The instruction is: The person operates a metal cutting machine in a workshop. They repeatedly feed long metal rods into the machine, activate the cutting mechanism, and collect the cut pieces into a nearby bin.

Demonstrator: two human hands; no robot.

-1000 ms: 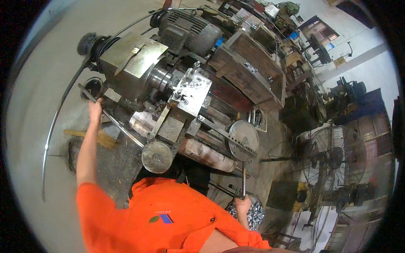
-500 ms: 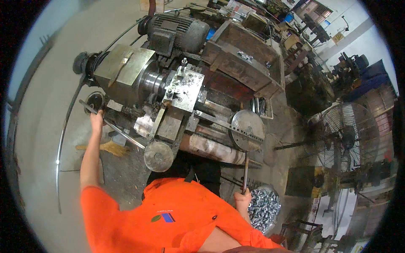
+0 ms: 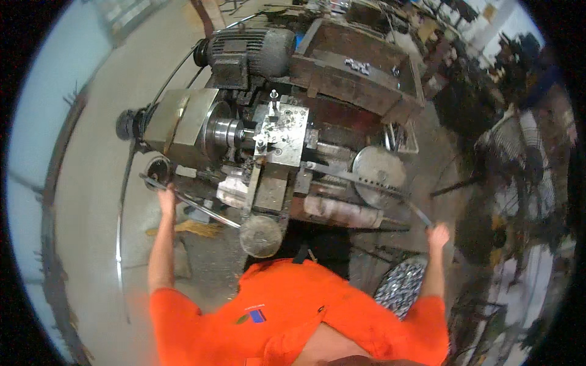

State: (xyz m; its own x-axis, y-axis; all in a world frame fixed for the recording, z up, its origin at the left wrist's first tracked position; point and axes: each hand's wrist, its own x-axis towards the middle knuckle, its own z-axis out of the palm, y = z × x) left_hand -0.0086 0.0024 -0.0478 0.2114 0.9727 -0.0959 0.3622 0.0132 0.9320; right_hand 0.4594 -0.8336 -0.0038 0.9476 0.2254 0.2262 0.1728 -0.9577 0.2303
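Left hand (image 3: 166,198) grip closed on long lever (image 3: 189,204) by lathe (image 3: 268,140); right hand (image 3: 437,233) grips thin rod (image 3: 418,213).

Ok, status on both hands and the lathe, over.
Left hand gripping long lever at lathe front. Right hand closed on thin rod by big handwheel. Nothing between hands and machine.
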